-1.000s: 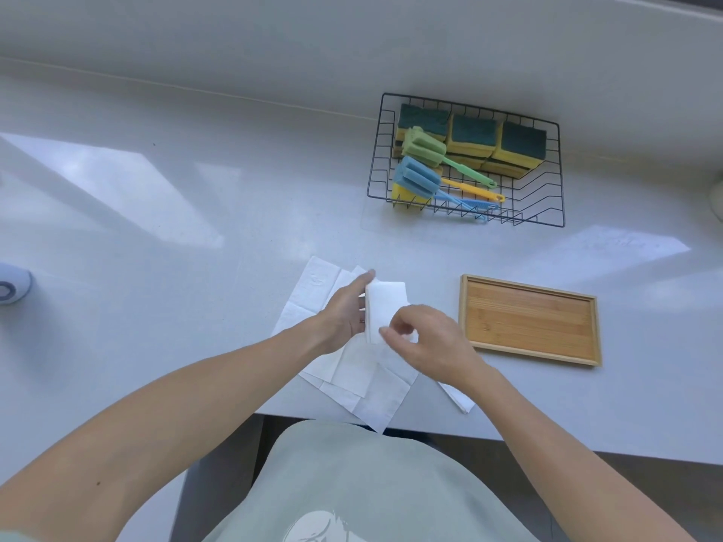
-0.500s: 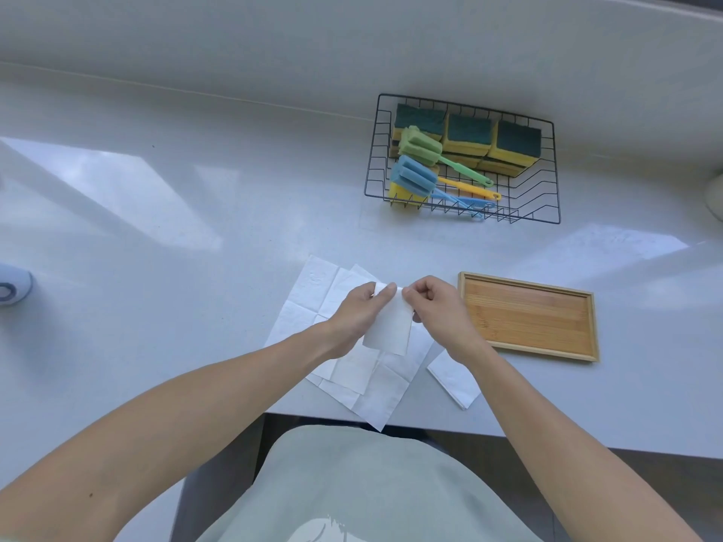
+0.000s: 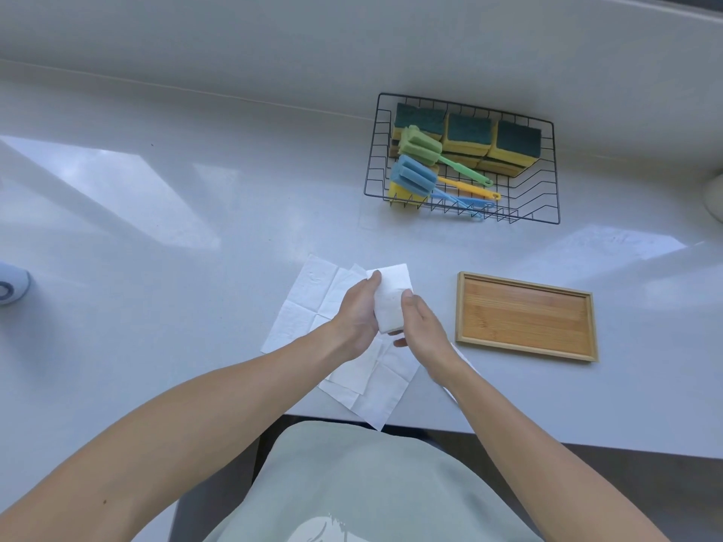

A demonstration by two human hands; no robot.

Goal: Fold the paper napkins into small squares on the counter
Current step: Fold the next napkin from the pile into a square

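Observation:
A white paper napkin, folded into a narrow rectangle, is held between both hands just above the counter. My left hand grips its left edge, with a fingertip at the top corner. My right hand pinches its right side and lower end. Beneath them, several unfolded white napkins lie spread on the white counter, and one corner reaches over the front edge. A further napkin is partly hidden under my right wrist.
A wooden tray lies to the right of my hands. Behind it stands a black wire basket with sponges and sponge brushes. A round white-blue object sits at the far left. The counter's front edge runs just below the napkins.
The held napkin went from a hanging sheet pinched at its top to a narrower folded strip. My right hand dropped from its top edge to its right side and lower end.

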